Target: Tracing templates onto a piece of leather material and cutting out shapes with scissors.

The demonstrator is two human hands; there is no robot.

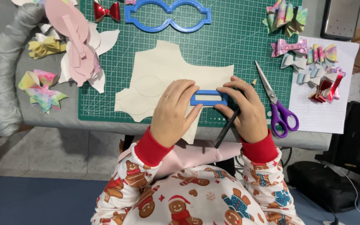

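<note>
A cream sheet [167,68] with faint traced outlines lies on the green cutting mat [238,33]. On the sheet's near edge rests a small blue rectangular frame template [208,98]. My left hand [172,112] presses down on the template's left end with its fingertips. My right hand [246,109] touches the template's right end and grips a dark pencil [226,128], whose lower end points toward me.
Purple-handled scissors [278,104] lie on the mat's right edge. A large blue bow-shaped template [167,16] sits at the top. Pink and white cut shapes [78,46] and finished bows [42,89] lie at left; several shiny bows [313,62] rest on white paper at right.
</note>
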